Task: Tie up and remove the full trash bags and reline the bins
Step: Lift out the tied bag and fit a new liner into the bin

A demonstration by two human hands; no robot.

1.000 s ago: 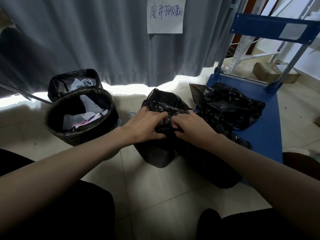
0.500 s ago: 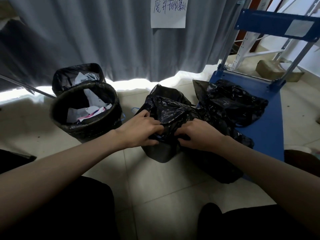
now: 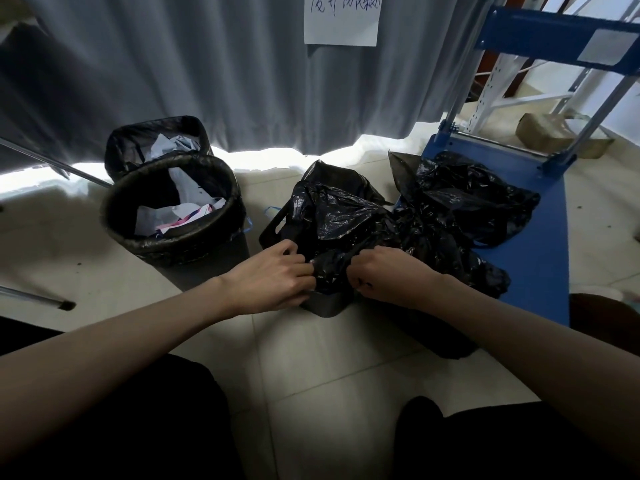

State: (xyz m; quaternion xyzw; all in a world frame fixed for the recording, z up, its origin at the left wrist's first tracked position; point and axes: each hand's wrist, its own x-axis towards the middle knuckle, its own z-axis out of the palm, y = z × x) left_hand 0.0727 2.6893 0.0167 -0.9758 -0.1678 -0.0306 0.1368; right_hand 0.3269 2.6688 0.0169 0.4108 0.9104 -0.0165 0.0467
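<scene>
A small black bin (image 3: 323, 304) stands on the floor tiles in front of me, draped in a crumpled black trash bag (image 3: 332, 216). My left hand (image 3: 273, 277) and my right hand (image 3: 388, 277) each pinch a bunched part of that bag's near edge, close together over the bin's front rim. To the left, a round black bin (image 3: 173, 244) lined with a black bag holds crumpled paper. Behind it a second lined bin (image 3: 154, 142) also holds paper. More black bags (image 3: 464, 199) lie heaped at the right, partly on a blue cart.
A blue platform cart (image 3: 533, 258) with a metal handle frame stands at the right. A grey curtain (image 3: 207, 71) with a paper note (image 3: 341, 19) hangs behind. A metal rod (image 3: 38, 299) lies on the floor at left. A cardboard box (image 3: 554, 135) sits far right.
Both hands have drawn the bag's edge toward me and down to the bin's front rim, bunching it between them. The bag's top now stands higher and looser behind the hands.
</scene>
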